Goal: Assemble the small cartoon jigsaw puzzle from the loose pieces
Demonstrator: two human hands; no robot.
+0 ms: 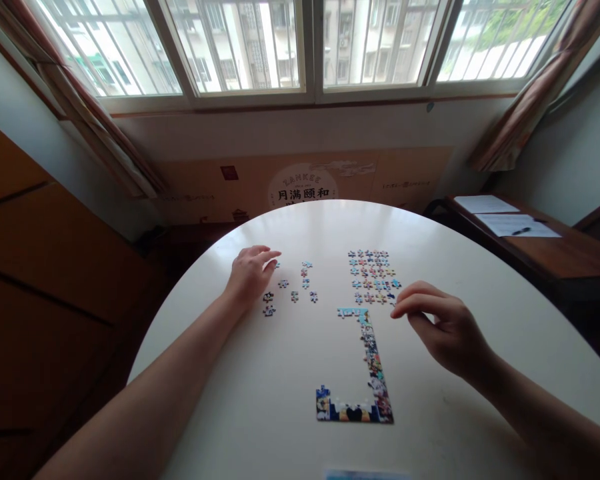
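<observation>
One person is at work at a round white table point(250, 387), both forearms stretched over it. The left hand point(250, 275) is at the far left part of the top, its fingers extended and the thumb set a little apart from them. A piece point(278, 265) shows beside the thumb tip, partly hidden; I cannot tell whether it is gripped or merely lies there. The right hand point(437, 320) is on the other side, fingers bent, thumb and forefinger brought close together. Whether anything is pinched between those tips I cannot tell. The tips are just beside the near right corner of the block point(373, 273), made up of jigsaw pieces laid out in rows, small gaps between them.

Near the left hand, scattered pieces point(305, 283) lie singly, well apart from the block. Nearer the person lies the joined border point(375, 363): right side, bottom row, a short rise at bottom left and a short strip at top right. A dark heart is noted in the bottom row. At the near edge, part of a bluish card point(367, 475) is visible.

Beyond the table, a printed board point(405, 170) stands below the window point(310, 100). To the right, a desk point(575, 257) bears papers point(520, 225) and a dark pen point(521, 231)
</observation>
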